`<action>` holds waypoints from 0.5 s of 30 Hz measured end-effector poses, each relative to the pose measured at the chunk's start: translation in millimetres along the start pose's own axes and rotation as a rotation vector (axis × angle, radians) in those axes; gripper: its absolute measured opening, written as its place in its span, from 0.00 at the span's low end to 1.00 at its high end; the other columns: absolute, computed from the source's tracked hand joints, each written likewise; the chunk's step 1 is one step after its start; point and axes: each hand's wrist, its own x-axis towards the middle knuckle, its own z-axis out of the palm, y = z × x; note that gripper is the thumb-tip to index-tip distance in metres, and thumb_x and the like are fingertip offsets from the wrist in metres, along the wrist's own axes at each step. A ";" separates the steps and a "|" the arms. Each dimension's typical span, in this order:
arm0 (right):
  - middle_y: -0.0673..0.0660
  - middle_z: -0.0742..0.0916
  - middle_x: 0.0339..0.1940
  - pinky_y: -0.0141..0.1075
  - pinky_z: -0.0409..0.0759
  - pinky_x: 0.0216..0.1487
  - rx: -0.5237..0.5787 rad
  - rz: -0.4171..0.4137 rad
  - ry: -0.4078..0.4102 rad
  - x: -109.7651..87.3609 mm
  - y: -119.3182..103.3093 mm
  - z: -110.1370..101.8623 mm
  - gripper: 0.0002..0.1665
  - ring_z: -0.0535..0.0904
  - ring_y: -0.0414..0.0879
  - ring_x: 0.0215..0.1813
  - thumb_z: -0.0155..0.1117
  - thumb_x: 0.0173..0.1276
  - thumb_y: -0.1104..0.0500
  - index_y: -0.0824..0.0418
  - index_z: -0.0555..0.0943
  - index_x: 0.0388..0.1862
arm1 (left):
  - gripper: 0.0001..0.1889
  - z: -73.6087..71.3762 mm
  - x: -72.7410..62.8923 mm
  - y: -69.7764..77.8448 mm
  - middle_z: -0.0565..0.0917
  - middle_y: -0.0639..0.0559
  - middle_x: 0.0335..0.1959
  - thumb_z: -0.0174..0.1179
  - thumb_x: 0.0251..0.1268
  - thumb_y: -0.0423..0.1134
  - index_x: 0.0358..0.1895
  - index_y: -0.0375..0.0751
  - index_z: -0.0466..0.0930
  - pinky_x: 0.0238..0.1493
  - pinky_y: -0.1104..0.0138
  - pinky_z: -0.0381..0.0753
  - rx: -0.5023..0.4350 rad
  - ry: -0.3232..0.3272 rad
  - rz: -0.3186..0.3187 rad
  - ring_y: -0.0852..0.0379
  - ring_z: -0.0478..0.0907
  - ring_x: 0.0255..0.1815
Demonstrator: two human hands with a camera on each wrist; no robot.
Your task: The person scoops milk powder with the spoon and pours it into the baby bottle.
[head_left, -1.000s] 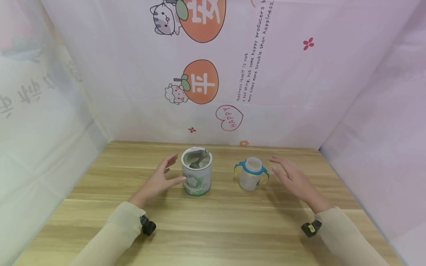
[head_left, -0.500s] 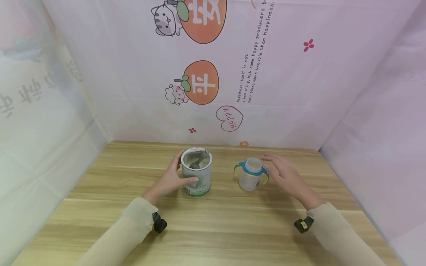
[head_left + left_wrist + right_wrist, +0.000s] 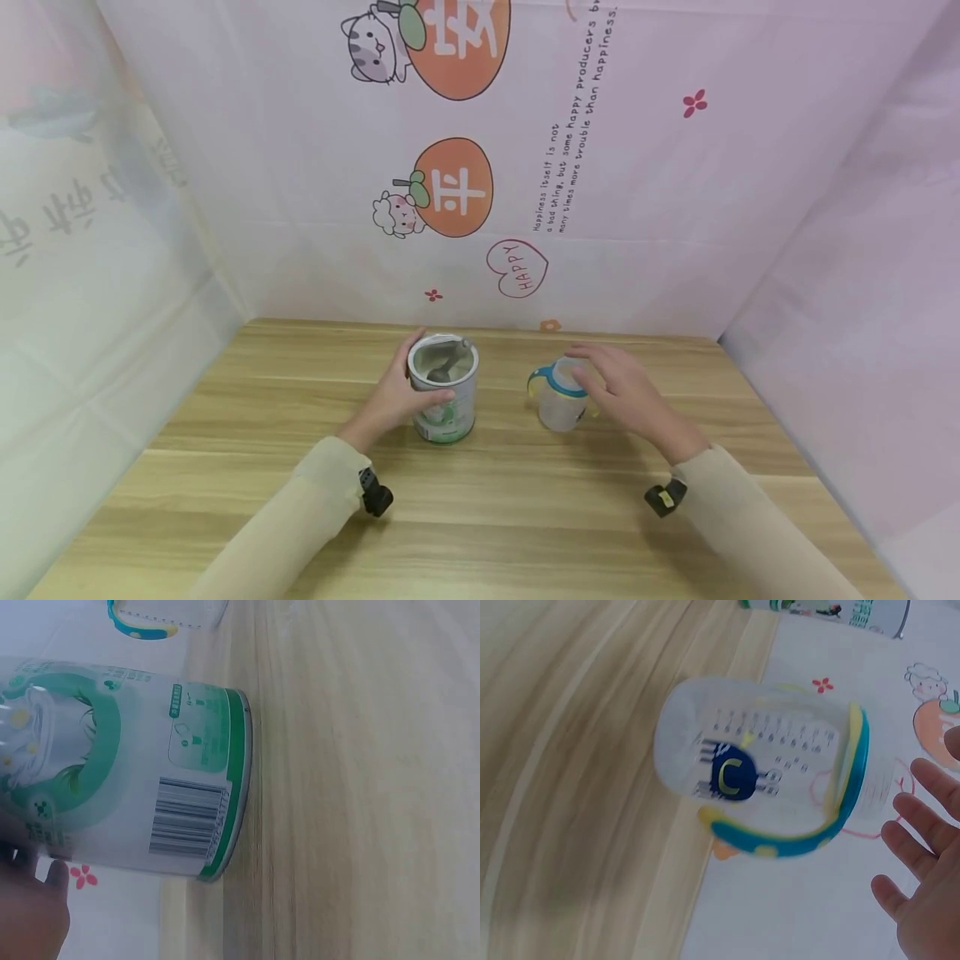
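An opened milk powder can point(image 3: 446, 408), white and green, stands upright with a grey scoop point(image 3: 450, 364) inside it. My left hand point(image 3: 393, 400) grips its upper left side, the thumb across the front and the fingers behind. In the left wrist view the can point(image 3: 135, 765) shows its barcode, and part of the hand point(image 3: 34, 911) is at the lower left. To the right stands a clear baby bottle point(image 3: 742, 750) with blue and yellow handles and no lid. My right hand point(image 3: 626, 396) hovers by its neck with fingers spread, covering its right handle in the head view.
Both things stand on a wood-grain table point(image 3: 480, 525). A white printed cloth point(image 3: 637, 208) hangs behind the table, and cloth also closes off the left and right sides. The bottle is a short way right of the can.
My left hand has moved right and come round the can. The right hand has moved left, from beside the bottle to over its neck. Can and bottle stay in place.
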 end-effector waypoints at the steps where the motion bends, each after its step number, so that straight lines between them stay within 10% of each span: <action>1: 0.63 0.78 0.67 0.61 0.65 0.68 0.001 -0.014 -0.002 2.3 -2.5 0.8 0.21 0.70 0.61 0.69 0.53 0.80 0.53 0.60 0.77 0.65 | 0.61 0.6 0.7 0.9 0.65 0.50 0.72 0.81 0.47 0.47 0.81 0.61 0.45 0.68 0.40 0.62 -0.001 0.009 -0.002 0.43 0.66 0.70; 15: 0.59 0.81 0.64 0.61 0.62 0.68 -0.009 -0.078 -0.058 32.8 -29.6 17.3 0.21 0.72 0.60 0.68 0.55 0.79 0.53 0.61 0.77 0.65 | 0.51 3.6 6.2 0.2 0.73 0.47 0.66 0.80 0.48 0.35 0.75 0.52 0.59 0.65 0.42 0.67 -0.104 -0.012 0.029 0.44 0.70 0.65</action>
